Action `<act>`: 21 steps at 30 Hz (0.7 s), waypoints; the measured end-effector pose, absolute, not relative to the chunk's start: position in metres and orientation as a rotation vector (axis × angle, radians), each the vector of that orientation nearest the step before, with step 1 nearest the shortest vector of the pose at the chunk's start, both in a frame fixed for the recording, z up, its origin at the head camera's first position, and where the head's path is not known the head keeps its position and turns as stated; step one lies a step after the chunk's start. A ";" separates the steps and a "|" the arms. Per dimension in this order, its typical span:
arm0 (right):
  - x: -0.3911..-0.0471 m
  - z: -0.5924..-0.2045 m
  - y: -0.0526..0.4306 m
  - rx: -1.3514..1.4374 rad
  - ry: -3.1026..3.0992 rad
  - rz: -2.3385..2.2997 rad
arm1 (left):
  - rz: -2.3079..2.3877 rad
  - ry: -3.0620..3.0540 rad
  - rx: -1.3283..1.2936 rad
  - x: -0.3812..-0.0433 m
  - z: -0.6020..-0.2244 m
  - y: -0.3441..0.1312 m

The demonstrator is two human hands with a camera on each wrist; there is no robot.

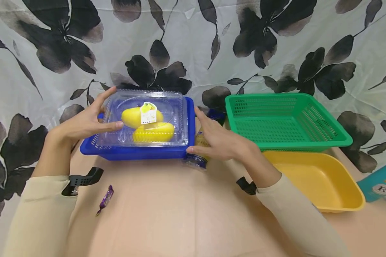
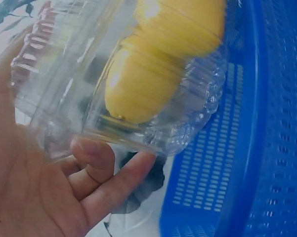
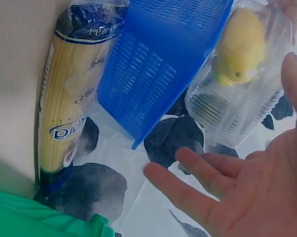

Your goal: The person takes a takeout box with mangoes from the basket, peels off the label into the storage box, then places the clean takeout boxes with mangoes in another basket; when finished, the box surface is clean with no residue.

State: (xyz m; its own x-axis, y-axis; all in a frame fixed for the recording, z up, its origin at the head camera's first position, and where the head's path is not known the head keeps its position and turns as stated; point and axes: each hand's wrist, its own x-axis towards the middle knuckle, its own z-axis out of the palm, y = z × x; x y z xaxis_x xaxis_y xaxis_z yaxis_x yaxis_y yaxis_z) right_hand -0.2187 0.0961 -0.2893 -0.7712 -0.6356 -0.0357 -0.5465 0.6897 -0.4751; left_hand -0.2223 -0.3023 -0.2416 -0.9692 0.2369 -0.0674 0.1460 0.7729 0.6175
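My left hand (image 1: 83, 125) cups the left end of the clear, ribbed plastic clamshell (image 1: 144, 119), fingers loosely curved against its wall, with two smooth yellow fruits (image 1: 152, 132) inside; it sits in the perforated blue basket (image 1: 132, 151). My right hand (image 1: 218, 141) is spread open, fingers straight, just beside the basket's right edge, holding nothing, above a cellophane spaghetti pack (image 3: 69, 103).

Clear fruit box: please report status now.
Left hand holds clear fruit box over blue basket. Right hand open beside it. Spaghetti pack beside basket.
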 end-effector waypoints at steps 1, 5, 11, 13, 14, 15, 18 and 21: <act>-0.217 -0.289 0.099 -0.953 2.692 -0.683 | 0.972 2.817 0.320 -0.221 -0.241 -0.302; -0.210 -0.288 0.108 -0.946 2.646 -0.780 | 1.027 2.790 0.384 -0.218 -0.238 -0.301; -0.196 -0.282 0.117 -0.981 2.660 -0.885 | 1.161 2.667 0.475 -0.206 -0.233 -0.288; -0.192 -0.281 0.119 -1.008 2.646 -0.905 | 1.180 2.624 0.504 -0.201 -0.230 -0.282; -0.190 -0.282 0.119 -1.010 2.637 -0.908 | 1.180 2.611 0.516 -0.199 -0.229 -0.278; -0.187 -0.283 0.120 -1.016 2.625 -0.910 | 1.173 2.605 0.534 -0.197 -0.228 -0.276; -0.180 -0.285 0.123 -1.021 2.599 -0.902 | 1.156 2.581 0.590 -0.191 -0.229 -0.267; -0.171 -0.286 0.130 -1.001 2.614 -0.901 | 1.172 2.547 0.634 -0.186 -0.232 -0.260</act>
